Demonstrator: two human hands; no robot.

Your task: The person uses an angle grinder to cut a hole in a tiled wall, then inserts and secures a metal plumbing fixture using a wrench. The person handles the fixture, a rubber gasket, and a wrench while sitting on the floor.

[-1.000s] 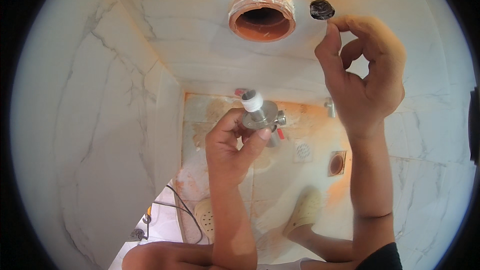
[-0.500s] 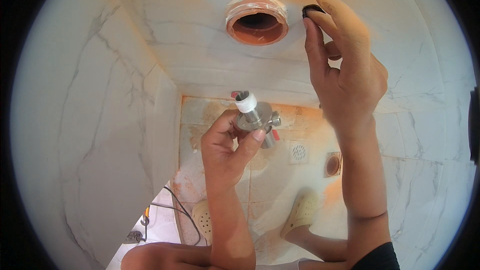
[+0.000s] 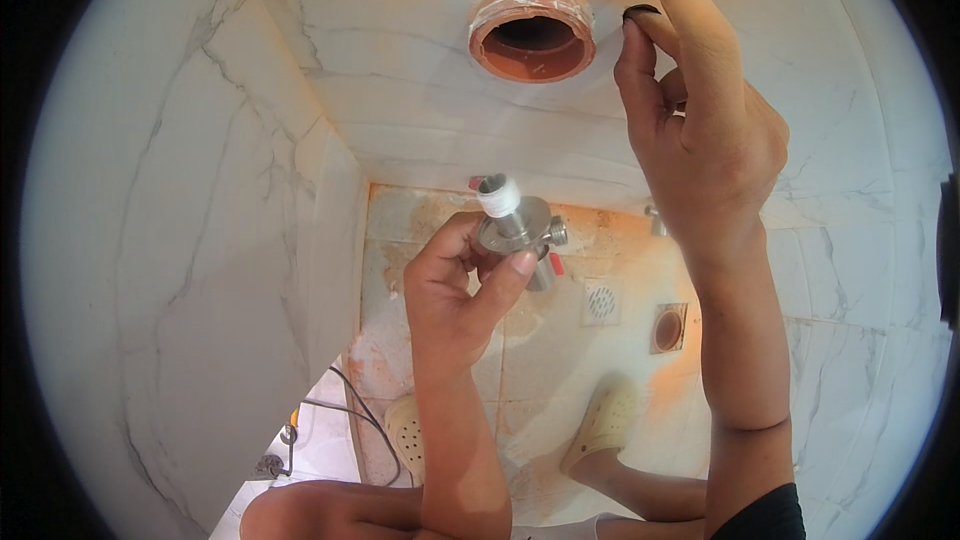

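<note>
My left hand (image 3: 452,285) grips a silver angle valve (image 3: 540,275) with a round flange; white thread tape (image 3: 498,197) is wound round its upward inlet. A threaded side outlet points right, and small red parts show beside the valve. My right hand (image 3: 705,125) is raised at the wall, right of a brown pipe end (image 3: 532,45). Its index finger is stretched upward, while the thumb and another finger close at a small dark curved edge (image 3: 640,12). I cannot tell whether that edge belongs to a wall opening or a ring, since the fingers cover most of it.
White marbled tiles (image 3: 190,190) line the walls. Set in the stained floor are a square drain grate (image 3: 601,301) and a brown pipe opening (image 3: 669,328). Dark cables (image 3: 365,410) lie lower left. Two cream clogs (image 3: 608,420) are on my feet. A small metal fitting (image 3: 655,220) shows beside my right wrist.
My right index finger has lifted and straightened, while the thumb stays by the dark edge. My left hand keeps its hold on the valve. The whole view has shifted slightly.
</note>
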